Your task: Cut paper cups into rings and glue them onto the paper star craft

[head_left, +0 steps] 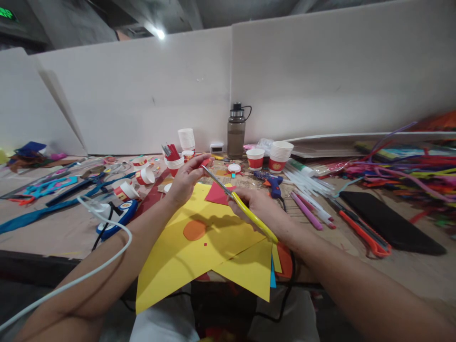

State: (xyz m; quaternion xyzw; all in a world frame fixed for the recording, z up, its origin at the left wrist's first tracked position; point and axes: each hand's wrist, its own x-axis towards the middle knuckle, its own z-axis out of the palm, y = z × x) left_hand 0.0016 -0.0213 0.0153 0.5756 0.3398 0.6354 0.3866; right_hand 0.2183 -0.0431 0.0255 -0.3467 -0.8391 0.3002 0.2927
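My right hand (254,206) grips a pair of scissors (245,209) with yellow handles, the blades pointing up and left. Between the fingertips of my left hand (188,175) is a small piece of red paper (205,162), right at the tips of the blades. Below both hands lie sheets of yellow paper (171,256). On them rest an orange paper disc (194,230), a tiny red scrap (205,244) and a larger piece of red paper (218,194).
Paper cups (281,154), a water bottle (236,133) and a blue glue gun (272,183) stand or lie behind. To the right are white tubes (306,180), an orange utility knife (366,232) and a black phone-like slab (392,221). A white cable (121,256) crosses my left forearm.
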